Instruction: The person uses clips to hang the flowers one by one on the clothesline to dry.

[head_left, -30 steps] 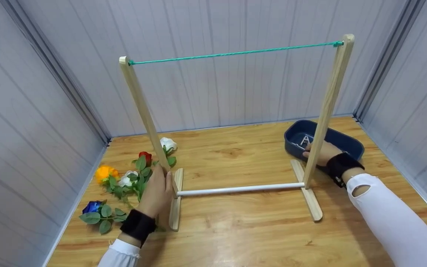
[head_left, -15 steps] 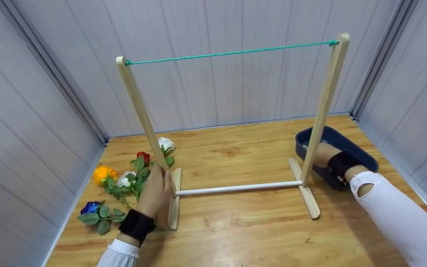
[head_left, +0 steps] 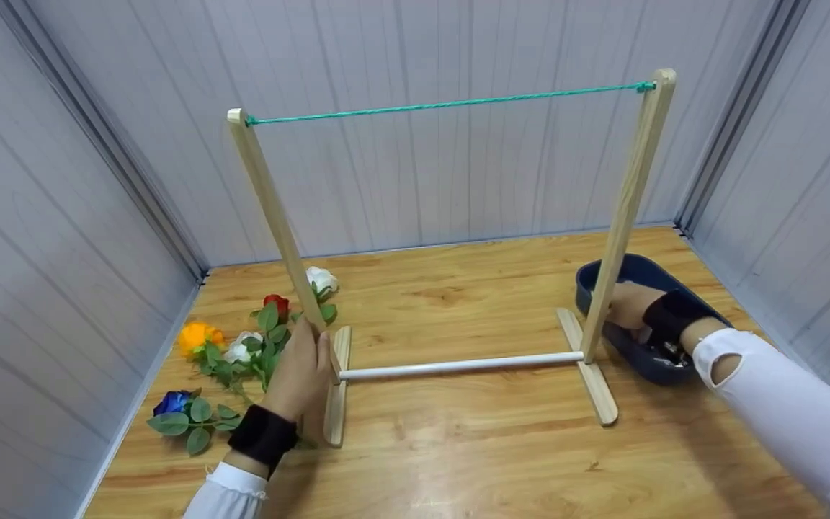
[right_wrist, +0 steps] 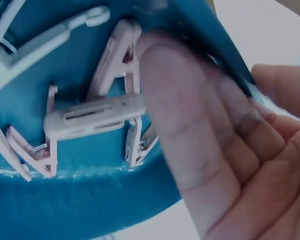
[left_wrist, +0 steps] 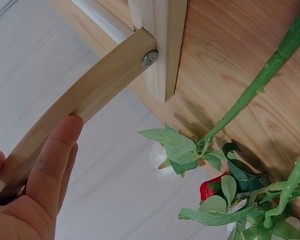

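A wooden stand has two upright posts, a green string (head_left: 451,104) tied between their tops and a white rod (head_left: 458,365) low down. My left hand (head_left: 300,367) holds the lower left post (head_left: 271,202); in the left wrist view, fingers and thumb lie on either side of the wood (left_wrist: 90,82). Behind the right post (head_left: 627,202), my right hand (head_left: 630,304) grips the wall of a dark blue tub (head_left: 589,282). The right wrist view shows its fingers inside the wall and the thumb outside. Several pale clothespins (right_wrist: 95,116) lie in the tub.
Artificial roses lie left of the stand: a blue one (head_left: 172,402), an orange one (head_left: 200,337), a red one (head_left: 278,306) and white ones (head_left: 321,279). The stand's feet (head_left: 599,393) rest on the wooden tabletop (head_left: 458,447). Pale panel walls (head_left: 429,173) enclose the table.
The tub has shifted right and toward me, turning somewhat, with my right hand at it. My left hand stays on the post. The view has shifted slightly.
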`<act>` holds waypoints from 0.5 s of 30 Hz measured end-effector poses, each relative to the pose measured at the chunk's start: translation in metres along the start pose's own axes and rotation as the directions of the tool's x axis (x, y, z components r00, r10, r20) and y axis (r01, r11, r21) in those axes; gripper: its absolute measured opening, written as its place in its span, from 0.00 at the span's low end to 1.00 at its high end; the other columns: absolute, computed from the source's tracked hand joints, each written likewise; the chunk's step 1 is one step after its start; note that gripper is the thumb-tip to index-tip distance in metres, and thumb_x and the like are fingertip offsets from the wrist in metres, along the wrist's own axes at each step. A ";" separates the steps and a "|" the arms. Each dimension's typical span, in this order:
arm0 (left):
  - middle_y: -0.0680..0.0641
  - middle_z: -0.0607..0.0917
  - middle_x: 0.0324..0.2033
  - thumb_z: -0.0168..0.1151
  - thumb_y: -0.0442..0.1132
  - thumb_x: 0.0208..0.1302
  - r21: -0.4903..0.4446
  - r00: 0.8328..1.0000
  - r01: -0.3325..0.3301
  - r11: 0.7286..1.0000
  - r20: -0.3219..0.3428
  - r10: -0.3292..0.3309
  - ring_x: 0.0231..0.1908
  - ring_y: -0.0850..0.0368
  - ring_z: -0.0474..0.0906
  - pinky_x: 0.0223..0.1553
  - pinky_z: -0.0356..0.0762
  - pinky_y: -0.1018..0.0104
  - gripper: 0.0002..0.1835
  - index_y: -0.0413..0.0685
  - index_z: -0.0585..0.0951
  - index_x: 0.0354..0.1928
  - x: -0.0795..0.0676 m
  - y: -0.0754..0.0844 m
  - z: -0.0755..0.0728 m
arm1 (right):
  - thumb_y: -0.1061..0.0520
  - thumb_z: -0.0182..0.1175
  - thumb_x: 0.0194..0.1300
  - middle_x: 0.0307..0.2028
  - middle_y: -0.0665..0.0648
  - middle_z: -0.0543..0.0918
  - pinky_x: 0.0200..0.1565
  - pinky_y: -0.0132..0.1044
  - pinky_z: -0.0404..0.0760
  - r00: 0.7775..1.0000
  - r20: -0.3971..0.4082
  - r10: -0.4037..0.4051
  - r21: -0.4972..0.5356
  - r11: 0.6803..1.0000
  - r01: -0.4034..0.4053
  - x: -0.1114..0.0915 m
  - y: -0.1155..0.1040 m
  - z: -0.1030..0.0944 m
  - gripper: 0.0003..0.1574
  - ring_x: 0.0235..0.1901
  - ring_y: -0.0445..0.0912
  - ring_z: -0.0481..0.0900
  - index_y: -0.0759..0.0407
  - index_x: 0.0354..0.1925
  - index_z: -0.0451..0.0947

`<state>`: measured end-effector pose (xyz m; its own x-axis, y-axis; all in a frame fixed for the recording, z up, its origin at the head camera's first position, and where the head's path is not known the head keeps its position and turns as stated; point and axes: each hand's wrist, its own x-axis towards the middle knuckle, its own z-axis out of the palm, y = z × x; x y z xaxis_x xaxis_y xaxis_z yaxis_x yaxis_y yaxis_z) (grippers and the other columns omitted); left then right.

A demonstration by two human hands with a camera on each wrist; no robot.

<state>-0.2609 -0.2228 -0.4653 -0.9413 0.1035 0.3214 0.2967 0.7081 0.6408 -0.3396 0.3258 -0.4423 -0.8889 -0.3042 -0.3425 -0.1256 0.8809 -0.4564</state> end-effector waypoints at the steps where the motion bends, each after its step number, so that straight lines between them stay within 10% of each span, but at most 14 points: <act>1: 0.37 0.76 0.39 0.45 0.33 0.88 0.001 1.000 0.000 1.000 0.000 0.000 0.32 0.49 0.76 0.36 0.78 0.53 0.18 0.27 0.67 0.68 0.000 0.000 0.000 | 0.56 0.49 0.85 0.29 0.66 0.82 0.24 0.47 0.89 1.000 0.017 0.025 0.019 1.000 -0.025 0.000 -0.002 -0.002 0.17 0.20 0.52 0.85 0.67 0.44 0.79; 15: 0.34 0.78 0.43 0.45 0.34 0.88 -0.014 1.000 -0.006 1.000 -0.006 0.006 0.36 0.44 0.80 0.39 0.81 0.49 0.19 0.28 0.66 0.70 0.001 -0.001 0.003 | 0.60 0.47 0.83 0.17 0.60 0.86 0.26 0.42 0.90 0.996 0.086 0.036 0.165 0.985 -0.050 -0.008 -0.013 0.004 0.19 0.17 0.46 0.87 0.74 0.41 0.79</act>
<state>-0.2629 -0.2209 -0.4674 -0.9385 0.1038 0.3294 0.3047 0.6977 0.6483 -0.3288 0.3155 -0.4366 -0.8515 -0.3025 -0.4282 -0.0066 0.8229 -0.5681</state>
